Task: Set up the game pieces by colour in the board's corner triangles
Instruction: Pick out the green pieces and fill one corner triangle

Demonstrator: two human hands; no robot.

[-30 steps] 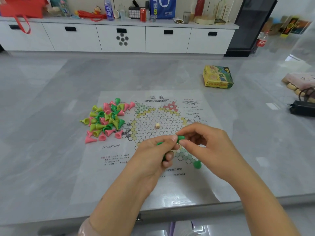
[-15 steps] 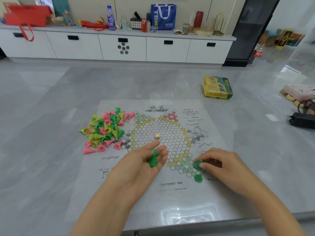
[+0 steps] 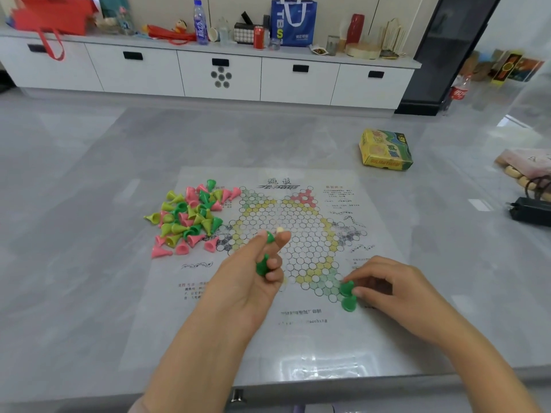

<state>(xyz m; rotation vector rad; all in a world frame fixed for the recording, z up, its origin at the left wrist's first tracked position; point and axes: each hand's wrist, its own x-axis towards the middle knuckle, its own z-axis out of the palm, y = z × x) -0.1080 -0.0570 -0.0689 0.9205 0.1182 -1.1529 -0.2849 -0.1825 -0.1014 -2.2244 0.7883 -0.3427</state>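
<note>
Two green pieces [image 3: 347,295] at board's green triangle [image 3: 326,283]

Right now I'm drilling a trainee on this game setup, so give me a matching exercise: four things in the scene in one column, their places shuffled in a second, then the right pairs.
Things:
1. Pile of loose pieces
2. Game box
3. Green piece pinched by the right hand
4. Small cream die

Places:
A. On the table beyond the sheet's far right corner
B. Near the board's middle
C. At the green corner triangle nearest the person
D. On the sheet's left side, beside the board

Pairs: 1-D, 2-A, 3-C, 4-B
</note>
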